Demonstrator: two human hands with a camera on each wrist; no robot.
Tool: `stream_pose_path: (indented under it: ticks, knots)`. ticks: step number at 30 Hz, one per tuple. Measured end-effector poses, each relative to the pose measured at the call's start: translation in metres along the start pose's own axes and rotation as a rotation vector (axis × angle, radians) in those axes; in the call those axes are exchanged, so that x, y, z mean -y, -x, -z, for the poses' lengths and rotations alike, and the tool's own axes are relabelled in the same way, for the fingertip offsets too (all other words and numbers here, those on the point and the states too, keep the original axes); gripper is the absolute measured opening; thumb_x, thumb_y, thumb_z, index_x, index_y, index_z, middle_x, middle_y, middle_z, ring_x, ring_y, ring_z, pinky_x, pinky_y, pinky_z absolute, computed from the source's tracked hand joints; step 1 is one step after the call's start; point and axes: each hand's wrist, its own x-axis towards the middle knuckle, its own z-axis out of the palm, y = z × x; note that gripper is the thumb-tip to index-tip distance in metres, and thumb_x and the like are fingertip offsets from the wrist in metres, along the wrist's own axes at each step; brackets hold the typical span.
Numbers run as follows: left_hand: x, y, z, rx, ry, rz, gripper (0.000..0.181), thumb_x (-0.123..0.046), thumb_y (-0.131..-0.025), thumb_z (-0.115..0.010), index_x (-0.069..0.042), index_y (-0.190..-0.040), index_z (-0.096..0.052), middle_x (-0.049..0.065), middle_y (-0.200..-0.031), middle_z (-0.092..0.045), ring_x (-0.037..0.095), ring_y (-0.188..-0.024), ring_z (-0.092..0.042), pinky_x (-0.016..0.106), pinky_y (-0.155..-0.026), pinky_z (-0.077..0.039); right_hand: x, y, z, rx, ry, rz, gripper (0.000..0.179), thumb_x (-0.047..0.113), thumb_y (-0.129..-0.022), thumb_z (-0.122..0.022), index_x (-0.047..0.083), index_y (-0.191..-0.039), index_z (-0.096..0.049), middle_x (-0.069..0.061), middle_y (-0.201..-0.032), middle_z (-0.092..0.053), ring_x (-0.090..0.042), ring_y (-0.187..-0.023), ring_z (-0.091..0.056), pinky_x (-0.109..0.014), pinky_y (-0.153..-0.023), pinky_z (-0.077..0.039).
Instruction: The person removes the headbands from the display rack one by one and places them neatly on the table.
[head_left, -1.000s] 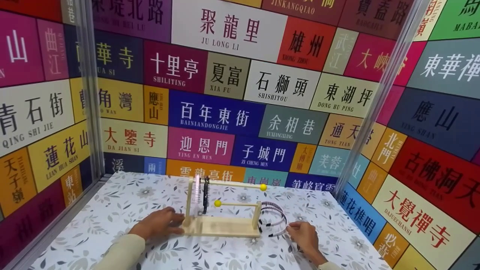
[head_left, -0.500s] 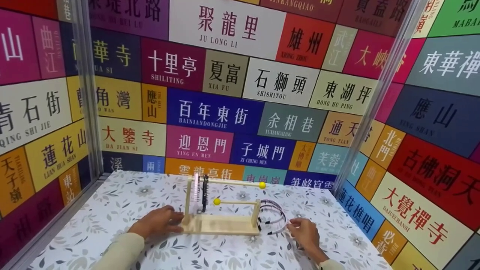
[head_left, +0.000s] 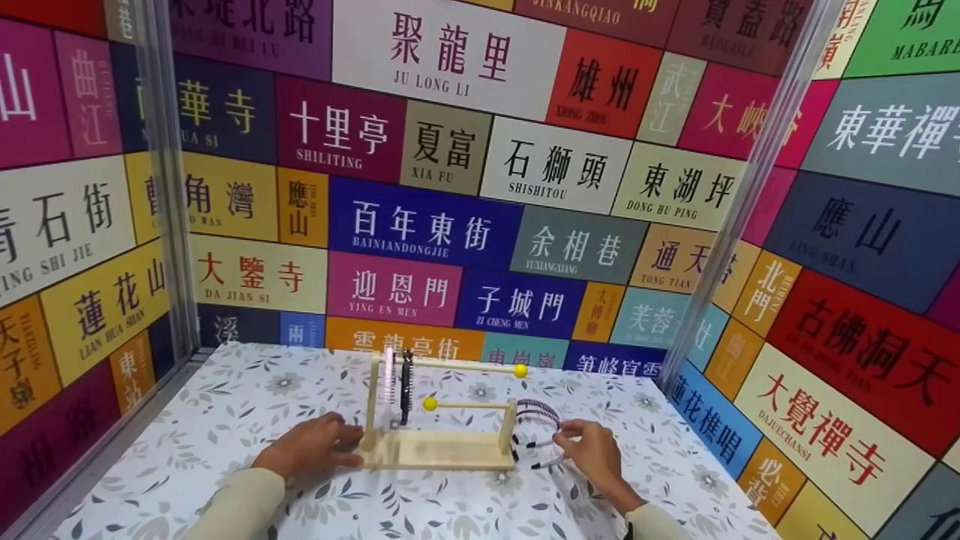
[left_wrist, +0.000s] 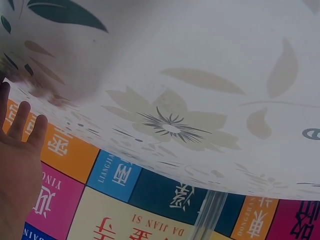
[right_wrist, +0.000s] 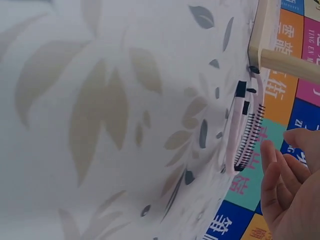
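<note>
A pale wooden stand (head_left: 435, 450) with two posts and two horizontal rods, each tipped with a yellow ball, stands on the table. My left hand (head_left: 311, 446) is at the left end of its base, thumb and fingers on either side. A pink headband (head_left: 388, 379) and a black headband (head_left: 406, 390) hang on the upper rod near the tall post. Right of the stand lie several headbands (right_wrist: 247, 135) with black tips and comb teeth. My right hand (head_left: 592, 450) reaches their outer curve; in the right wrist view its fingers are loosely bent and apart from them.
The table is covered with a white leaf-and-flower cloth (head_left: 285, 382). Walls of coloured name panels (head_left: 427, 225) surround it, with metal posts (head_left: 169, 225) at the corners. The lower rod's yellow ball (head_left: 430, 403) points left, the upper rod's (head_left: 520, 370) points right.
My right hand has moved a little left and up toward the headbands, overlapping their curve in the head view. The left hand stays at the base; the view shifts slightly.
</note>
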Motion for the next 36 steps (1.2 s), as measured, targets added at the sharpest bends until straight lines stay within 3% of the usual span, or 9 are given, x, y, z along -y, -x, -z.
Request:
stream_pose_path:
  ticks: [4, 8, 11, 18, 25, 30, 36]
  knots:
    - [0.000, 0.002, 0.002, 0.009, -0.023, -0.010, 0.059, -0.053, -0.089, -0.076, -0.025, -0.140, -0.067, 0.003, -0.126, -0.065, 0.021, -0.109, -0.060, 0.050, -0.101, -0.052, 0.012, -0.003, -0.007, -0.010, 0.020, 0.005, 0.020, 0.021, -0.087, -0.083, 0.013, -0.105, -0.082, 0.000, -0.087, -0.079, -0.012, -0.056, -0.069, -0.026, -0.044, -0.046]
    - [0.001, 0.004, 0.002, 0.018, -0.014, 0.016, 0.059, -0.053, -0.088, -0.077, -0.026, -0.140, -0.068, 0.004, -0.129, -0.064, 0.023, -0.112, -0.060, 0.053, -0.104, -0.050, 0.025, -0.005, -0.013, -0.008, -0.004, 0.066, 0.020, 0.020, -0.088, -0.083, 0.011, -0.106, -0.082, -0.001, -0.088, -0.079, -0.008, -0.056, -0.067, -0.024, -0.043, -0.045]
    - [0.001, 0.005, 0.001, 0.018, 0.000, 0.031, 0.058, -0.054, -0.088, -0.077, -0.027, -0.139, -0.069, 0.002, -0.129, -0.063, 0.023, -0.112, -0.060, 0.055, -0.104, -0.050, 0.038, -0.004, -0.016, -0.002, -0.035, 0.127, 0.019, 0.020, -0.089, -0.083, 0.012, -0.106, -0.081, -0.001, -0.089, -0.079, -0.010, -0.056, -0.068, -0.024, -0.041, -0.043]
    - [0.001, 0.002, 0.001, 0.001, 0.012, 0.033, 0.058, -0.055, -0.086, -0.077, -0.029, -0.137, -0.069, 0.002, -0.130, -0.063, 0.024, -0.115, -0.061, 0.055, -0.105, -0.050, 0.073, -0.007, -0.018, 0.029, -0.091, 0.182, 0.021, 0.019, -0.091, -0.082, 0.012, -0.110, -0.081, -0.003, -0.093, -0.080, -0.012, -0.059, -0.070, -0.023, -0.043, -0.047]
    - [0.001, 0.006, 0.001, -0.022, 0.007, 0.007, 0.056, -0.052, -0.087, -0.078, -0.028, -0.137, -0.069, 0.002, -0.126, -0.064, 0.024, -0.112, -0.062, 0.054, -0.102, -0.052, 0.099, -0.012, -0.022, 0.061, -0.109, 0.232, 0.022, 0.021, -0.092, -0.081, 0.012, -0.112, -0.080, -0.003, -0.095, -0.080, -0.009, -0.061, -0.071, -0.023, -0.046, -0.050]
    - [-0.002, 0.006, 0.003, -0.028, -0.028, -0.033, 0.055, -0.049, -0.089, -0.078, -0.023, -0.137, -0.070, 0.003, -0.123, -0.066, 0.022, -0.108, -0.061, 0.052, -0.099, -0.053, 0.117, -0.014, -0.026, 0.089, -0.101, 0.261, 0.021, 0.024, -0.092, -0.081, 0.016, -0.111, -0.081, -0.001, -0.095, -0.080, -0.006, -0.061, -0.068, -0.022, -0.041, -0.041]
    - [-0.002, 0.006, 0.004, -0.027, -0.033, -0.046, 0.055, -0.049, -0.089, -0.077, -0.021, -0.136, -0.070, 0.004, -0.124, -0.067, 0.023, -0.110, -0.061, 0.052, -0.100, -0.053, 0.144, -0.009, -0.036, 0.121, -0.107, 0.355, 0.020, 0.022, -0.092, -0.080, 0.017, -0.111, -0.081, 0.000, -0.093, -0.080, -0.002, -0.057, -0.067, -0.024, -0.042, -0.049]
